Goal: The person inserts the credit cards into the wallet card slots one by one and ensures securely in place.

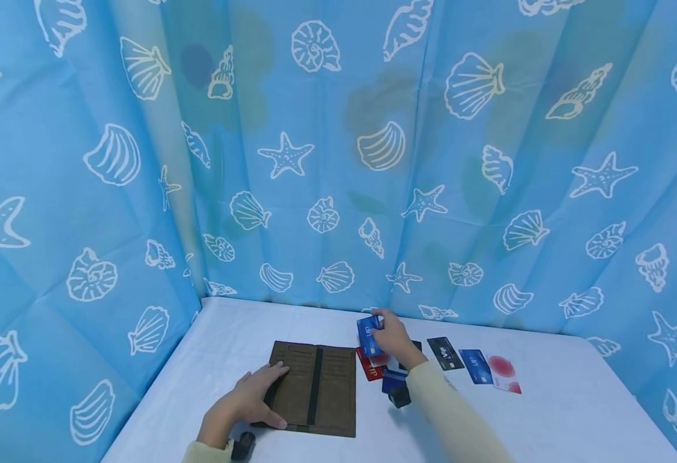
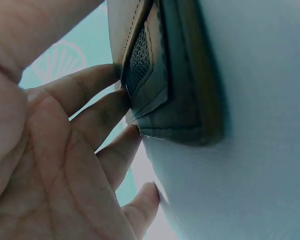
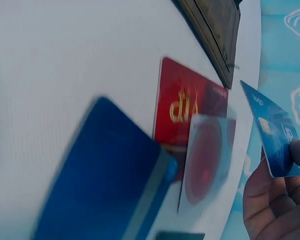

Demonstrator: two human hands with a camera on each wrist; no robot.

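A brown wallet [image 1: 338, 395] lies opened flat on the table, with card slots and a dark strap down its middle. My left hand [image 1: 250, 393] rests at the wallet's left side, thumb at the lower edge. In the left wrist view, extended fingertips touch the wallet's edge [image 2: 165, 120]. Right of the wallet, my right hand [image 1: 395, 339] pinches a blue card [image 3: 272, 132] between thumb and fingers, raised above the table. Beneath it lie a red VIP card [image 3: 182, 100], a white card with a red circle [image 3: 205, 165] and a dark blue striped card [image 3: 105, 170], partly overlapping.
Farther right lie a black VIP card [image 1: 445, 354], a blue VIP card [image 1: 476, 366] and a white card with a red circle [image 1: 503, 372]. A white cloth covers the table [image 1: 569, 399]. Blue shell-patterned curtains [image 1: 338, 173] stand behind and at the left.
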